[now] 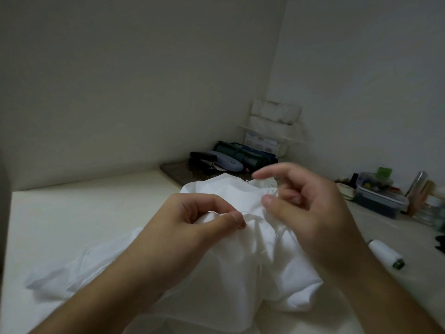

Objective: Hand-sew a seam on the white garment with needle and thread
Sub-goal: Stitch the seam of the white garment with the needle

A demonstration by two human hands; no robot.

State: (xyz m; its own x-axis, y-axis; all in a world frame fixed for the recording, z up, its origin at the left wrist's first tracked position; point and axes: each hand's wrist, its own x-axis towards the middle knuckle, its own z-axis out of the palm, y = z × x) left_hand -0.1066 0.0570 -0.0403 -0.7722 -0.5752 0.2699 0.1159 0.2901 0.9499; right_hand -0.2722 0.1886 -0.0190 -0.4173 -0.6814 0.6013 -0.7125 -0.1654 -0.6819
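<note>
The white garment lies bunched on the cream table, lifted in the middle by both hands. My left hand pinches a fold of the cloth between thumb and curled fingers. My right hand sits just to its right, thumb and middle fingers pinching at the fabric's raised edge, index finger stretched out and blurred. A thin white thread runs between the two hands. The needle itself is too small to make out. A white thread spool lies on the table at the right.
A dark tray at the back holds a stapler, a lilac case and dark green rolls. Clear plastic boxes of sewing bits and jars stand along the right wall. White packs are stacked in the corner.
</note>
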